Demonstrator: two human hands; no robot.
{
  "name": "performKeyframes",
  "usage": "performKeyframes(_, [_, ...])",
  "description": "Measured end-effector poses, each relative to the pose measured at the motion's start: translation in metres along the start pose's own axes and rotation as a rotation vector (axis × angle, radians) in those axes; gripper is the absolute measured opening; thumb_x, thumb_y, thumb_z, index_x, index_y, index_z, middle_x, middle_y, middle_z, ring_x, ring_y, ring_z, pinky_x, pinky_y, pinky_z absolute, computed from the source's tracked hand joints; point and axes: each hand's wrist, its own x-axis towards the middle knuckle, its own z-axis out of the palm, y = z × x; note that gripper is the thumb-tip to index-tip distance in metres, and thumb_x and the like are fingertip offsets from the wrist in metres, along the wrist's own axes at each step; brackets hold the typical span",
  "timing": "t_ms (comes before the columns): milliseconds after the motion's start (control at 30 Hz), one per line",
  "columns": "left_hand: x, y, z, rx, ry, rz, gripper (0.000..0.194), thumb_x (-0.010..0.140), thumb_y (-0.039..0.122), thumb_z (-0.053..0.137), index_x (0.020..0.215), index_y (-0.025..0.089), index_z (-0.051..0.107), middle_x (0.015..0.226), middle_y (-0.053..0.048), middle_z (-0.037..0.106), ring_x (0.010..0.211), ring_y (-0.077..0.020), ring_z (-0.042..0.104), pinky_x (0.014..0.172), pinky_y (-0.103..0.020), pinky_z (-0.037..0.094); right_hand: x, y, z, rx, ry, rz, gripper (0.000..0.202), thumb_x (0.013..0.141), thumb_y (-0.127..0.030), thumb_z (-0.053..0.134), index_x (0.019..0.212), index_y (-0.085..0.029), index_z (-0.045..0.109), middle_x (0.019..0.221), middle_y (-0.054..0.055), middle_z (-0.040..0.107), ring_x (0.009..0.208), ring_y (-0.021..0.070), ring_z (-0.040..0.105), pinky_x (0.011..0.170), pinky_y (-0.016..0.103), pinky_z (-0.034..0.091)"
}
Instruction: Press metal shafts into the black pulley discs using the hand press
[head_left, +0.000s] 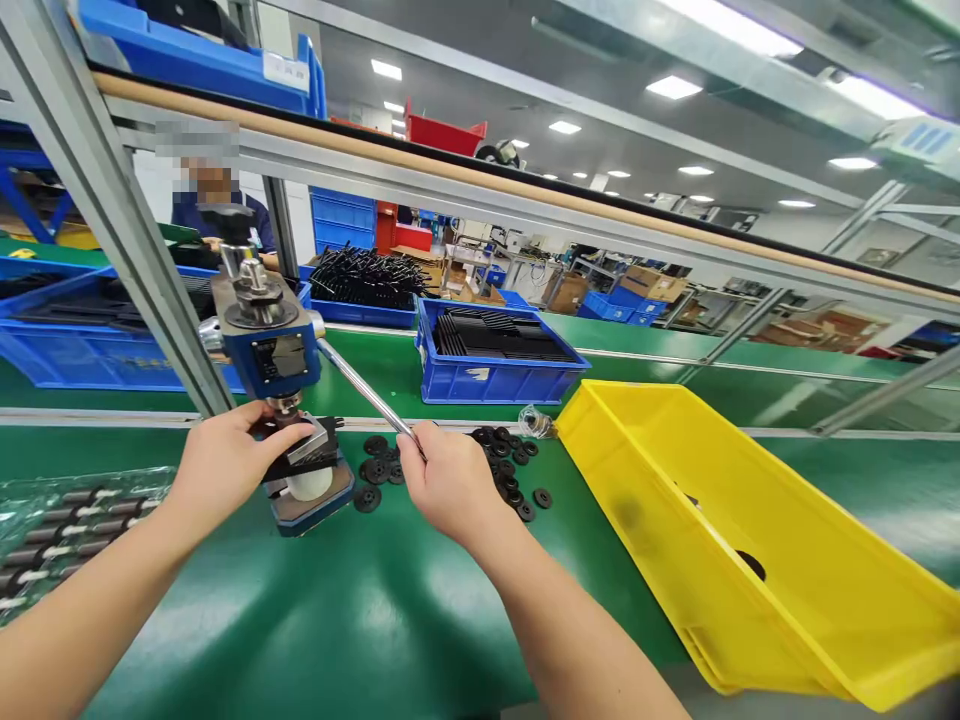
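A blue hand press (pixel 276 350) stands on the green bench at the left, its long metal lever (pixel 367 390) slanting down to the right. My right hand (pixel 454 475) is closed around the lever's end. Under the press ram, my left hand (pixel 225 460) pinches a silver metal block (pixel 313 447) with a black part (pixel 289 468) beneath it. Fingers hide some of both pieces. A white round support (pixel 310 486) sits below them on the press base (pixel 330 500). Black wheel-like discs (pixel 375 470) lie beside the base, and more black discs (pixel 511 475) lie behind my right hand.
A big yellow bin (pixel 630 500) with a few dark pieces stands at right. Behind are a blue bin (pixel 495 382) of black plates and another blue bin (pixel 105 358). Bagged cylindrical parts (pixel 82 530) lie at left. A metal frame post (pixel 142 200) rises near the press; a person (pixel 259 215) sits beyond.
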Motion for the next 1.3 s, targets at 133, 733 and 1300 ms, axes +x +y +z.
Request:
performKeyframes(133, [-0.002,0.003,0.0,0.026,0.005,-0.001,0.04,0.077,0.057,0.062,0.1,0.026,0.071,0.093,0.001,0.075,0.087,-0.0266,0.067,0.072,-0.031,0.048,-0.002,0.003,0.013,0.011,0.076,-0.002,0.03,0.097,-0.036,0.037,0.08,-0.018,0.054,0.063,0.0,0.059,0.052,0.0119,0.05,0.052,0.027,0.017])
performKeyframes(733, [-0.058,-0.002,0.014,-0.161,0.29,0.3,0.032,0.08,0.05,0.065,0.098,0.023,0.07,0.088,-0.001,0.072,0.074,-0.0187,0.064,0.069,-0.031,0.052,-0.001,-0.014,-0.062,0.877,0.6,-0.146,0.039,0.089,-0.027,0.056,0.127,-0.023,0.05,0.119,0.008,0.056,0.09,0.0154,0.059,0.071,0.031,0.052])
performKeyframes(1300, [-0.105,-0.047,0.172,-0.759,-0.186,0.046,0.024,0.079,0.016,0.059,0.103,0.017,0.06,0.096,-0.006,0.071,0.09,-0.0176,0.068,0.083,-0.03,0.054,-0.059,0.033,0.151,0.814,-0.135,0.023,0.023,0.079,-0.033,0.069,0.097,-0.018,0.067,0.084,0.004,0.065,0.076,0.0151,0.058,0.069,0.027,0.046])
